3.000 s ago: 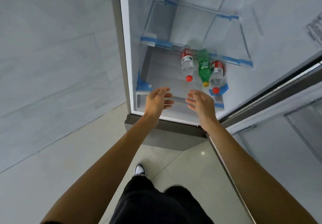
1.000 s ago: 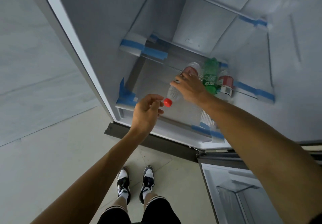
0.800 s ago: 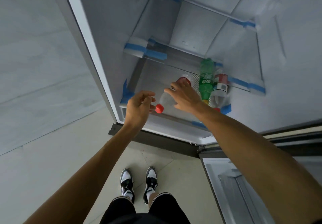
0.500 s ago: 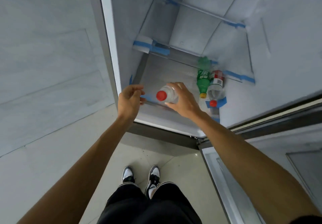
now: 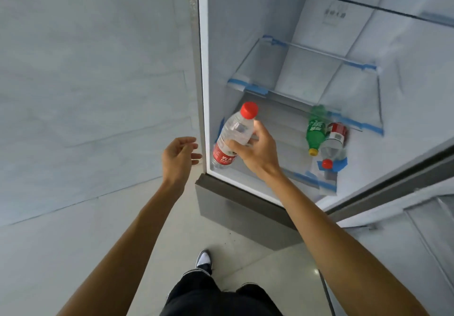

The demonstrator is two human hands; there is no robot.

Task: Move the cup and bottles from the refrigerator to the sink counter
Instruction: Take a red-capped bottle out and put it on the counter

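A: Head view puts your right hand (image 5: 255,153) at the front of the open refrigerator (image 5: 245,45), wrapped around a clear water bottle (image 5: 233,136) with a red cap and red label.

B: How is that bottle sitting in your grip?

A: Your fingers close on its middle. It tilts, cap up and to the right, base low and near the left wall of the compartment. It hangs above the lowest shelf (image 5: 290,153), touching nothing but your hand.

B: And your other hand?

A: Your left hand (image 5: 180,154) is outside the cabinet, just left of its front edge. Its fingers are loosely curled and spread, and it holds nothing. It is near the bottle's base but apart from it.

B: What else is on that shelf?

A: You have a green bottle (image 5: 315,131) with a yellow cap and a second water bottle (image 5: 334,143) with a red cap. They lie side by side on the right, caps toward you, touching or nearly so; I cannot tell which. Both are well apart from your right hand. Blue tape (image 5: 336,164) marks the shelf beside them.
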